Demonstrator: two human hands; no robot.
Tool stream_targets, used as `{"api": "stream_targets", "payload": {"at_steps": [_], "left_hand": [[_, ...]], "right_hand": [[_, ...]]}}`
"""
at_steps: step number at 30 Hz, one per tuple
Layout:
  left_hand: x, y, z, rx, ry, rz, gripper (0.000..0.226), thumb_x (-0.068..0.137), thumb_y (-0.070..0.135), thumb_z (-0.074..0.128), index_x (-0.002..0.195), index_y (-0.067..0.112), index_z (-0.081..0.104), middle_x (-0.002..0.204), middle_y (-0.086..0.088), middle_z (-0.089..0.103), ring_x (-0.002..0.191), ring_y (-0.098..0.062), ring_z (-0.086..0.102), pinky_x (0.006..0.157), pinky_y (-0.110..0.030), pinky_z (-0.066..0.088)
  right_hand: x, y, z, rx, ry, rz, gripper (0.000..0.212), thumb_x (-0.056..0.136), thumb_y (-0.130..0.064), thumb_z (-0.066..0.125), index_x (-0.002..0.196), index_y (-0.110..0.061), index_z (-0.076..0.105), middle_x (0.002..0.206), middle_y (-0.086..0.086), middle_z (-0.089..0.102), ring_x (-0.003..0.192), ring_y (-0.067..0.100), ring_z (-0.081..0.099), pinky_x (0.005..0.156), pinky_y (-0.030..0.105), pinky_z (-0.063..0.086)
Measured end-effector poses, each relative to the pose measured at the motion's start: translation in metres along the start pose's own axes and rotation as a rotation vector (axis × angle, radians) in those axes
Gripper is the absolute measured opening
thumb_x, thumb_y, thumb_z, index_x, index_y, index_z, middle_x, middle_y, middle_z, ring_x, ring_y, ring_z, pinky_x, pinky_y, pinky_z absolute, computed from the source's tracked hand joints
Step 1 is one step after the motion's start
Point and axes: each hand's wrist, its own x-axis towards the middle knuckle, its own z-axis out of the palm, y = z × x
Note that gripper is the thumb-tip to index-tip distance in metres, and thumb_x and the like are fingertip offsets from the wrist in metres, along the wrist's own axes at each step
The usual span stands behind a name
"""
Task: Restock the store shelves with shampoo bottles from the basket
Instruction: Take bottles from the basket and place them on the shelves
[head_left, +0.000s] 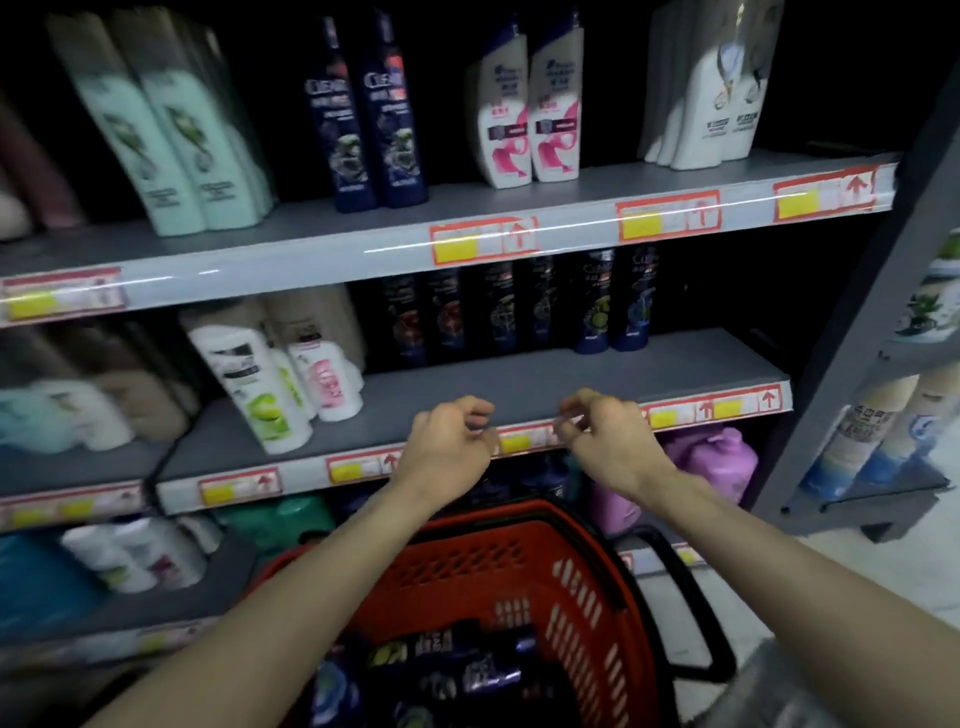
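Note:
A red plastic basket (582, 587) sits low in front of me, with several dark shampoo bottles (467, 670) lying in its bottom. My left hand (449, 441) and my right hand (605, 436) hover side by side above the basket, at the front edge of the middle shelf (519, 384). Both hands have loosely curled fingers and hold nothing. Behind them, at the back of that shelf, stands a row of dark shampoo bottles (519, 306). A bare stretch of shelf lies between that row and my hands.
White bottles (270, 384) stand at the left of the middle shelf. The upper shelf (311, 244) carries mint, dark blue and white bottles. Purple containers (717, 457) sit on a lower shelf at the right. A grey side rack (852, 374) stands at the right.

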Motion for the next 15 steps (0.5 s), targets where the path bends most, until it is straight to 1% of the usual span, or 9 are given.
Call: {"api": "stream_targets", "payload": {"at_steps": [2, 4, 6, 8, 9, 10, 11, 13, 15], "left_hand": [[-0.027, -0.024, -0.022, 0.034, -0.020, -0.040, 0.027, 0.093, 0.024, 0.067, 0.119, 0.024, 0.073, 0.103, 0.007, 0.074, 0.081, -0.010, 0.068, 0.083, -0.017, 0.050], [-0.052, -0.049, -0.040, 0.069, -0.043, -0.084, 0.027, 0.093, 0.022, 0.067, 0.120, 0.021, 0.073, 0.104, 0.002, 0.076, 0.089, -0.017, 0.071, 0.078, -0.017, 0.046], [-0.073, -0.073, -0.052, 0.079, -0.044, -0.130, 0.028, 0.094, 0.021, 0.068, 0.121, 0.017, 0.073, 0.100, 0.000, 0.074, 0.093, -0.018, 0.069, 0.077, -0.016, 0.041], [-0.091, -0.094, -0.059, 0.070, -0.059, -0.183, 0.029, 0.094, 0.020, 0.066, 0.122, 0.015, 0.073, 0.107, -0.001, 0.075, 0.096, -0.017, 0.068, 0.081, -0.018, 0.045], [-0.097, -0.102, -0.061, 0.063, -0.071, -0.213, 0.028, 0.095, 0.020, 0.065, 0.121, 0.015, 0.074, 0.111, -0.002, 0.075, 0.100, -0.018, 0.068, 0.087, -0.020, 0.048], [-0.102, -0.111, -0.061, 0.053, -0.081, -0.240, 0.026, 0.094, 0.019, 0.065, 0.119, 0.015, 0.074, 0.111, -0.004, 0.076, 0.103, -0.020, 0.069, 0.092, -0.025, 0.052], [-0.105, -0.118, -0.061, 0.049, -0.088, -0.261, 0.024, 0.093, 0.019, 0.066, 0.115, 0.017, 0.075, 0.108, -0.004, 0.077, 0.104, -0.021, 0.070, 0.093, -0.027, 0.053], [-0.111, -0.133, -0.059, 0.076, -0.091, -0.296, 0.020, 0.090, 0.024, 0.069, 0.109, 0.025, 0.075, 0.101, -0.002, 0.078, 0.102, -0.020, 0.070, 0.089, -0.024, 0.051], [-0.116, -0.150, -0.055, 0.134, -0.092, -0.320, 0.019, 0.089, 0.025, 0.068, 0.107, 0.026, 0.074, 0.105, -0.005, 0.077, 0.104, -0.023, 0.068, 0.088, -0.025, 0.050]], "right_hand": [[-0.015, -0.024, 0.017, 0.002, -0.088, -0.022, 0.027, 0.093, -0.028, 0.065, 0.118, -0.018, 0.070, 0.106, 0.000, 0.077, 0.104, 0.023, 0.069, 0.092, 0.032, 0.052], [-0.029, -0.043, 0.036, 0.004, -0.152, -0.034, 0.026, 0.091, -0.026, 0.067, 0.116, -0.019, 0.072, 0.096, -0.002, 0.076, 0.102, 0.022, 0.070, 0.089, 0.030, 0.051], [-0.044, -0.059, 0.055, 0.014, -0.229, -0.032, 0.024, 0.090, -0.026, 0.070, 0.113, -0.020, 0.073, 0.091, -0.005, 0.073, 0.102, 0.019, 0.069, 0.088, 0.025, 0.050], [-0.057, -0.070, 0.072, 0.020, -0.301, -0.041, 0.023, 0.089, -0.028, 0.071, 0.111, -0.022, 0.073, 0.097, -0.004, 0.074, 0.103, 0.018, 0.069, 0.091, 0.025, 0.052], [-0.063, -0.075, 0.079, 0.016, -0.335, -0.051, 0.023, 0.090, -0.029, 0.070, 0.112, -0.023, 0.073, 0.102, -0.001, 0.074, 0.104, 0.019, 0.068, 0.094, 0.029, 0.053], [-0.067, -0.079, 0.086, 0.008, -0.366, -0.058, 0.023, 0.090, -0.031, 0.069, 0.112, -0.024, 0.073, 0.107, 0.002, 0.074, 0.105, 0.020, 0.068, 0.096, 0.033, 0.054], [-0.071, -0.083, 0.092, -0.001, -0.382, -0.065, 0.024, 0.090, -0.031, 0.068, 0.112, -0.026, 0.073, 0.109, 0.004, 0.074, 0.107, 0.021, 0.067, 0.098, 0.035, 0.054], [-0.075, -0.091, 0.104, -0.012, -0.399, -0.074, 0.022, 0.088, -0.032, 0.069, 0.109, -0.027, 0.074, 0.108, 0.005, 0.075, 0.108, 0.021, 0.065, 0.098, 0.033, 0.052], [-0.080, -0.095, 0.118, -0.024, -0.436, -0.074, 0.017, 0.089, -0.031, 0.069, 0.105, -0.025, 0.075, 0.103, 0.004, 0.076, 0.104, 0.022, 0.067, 0.093, 0.030, 0.053]]}}
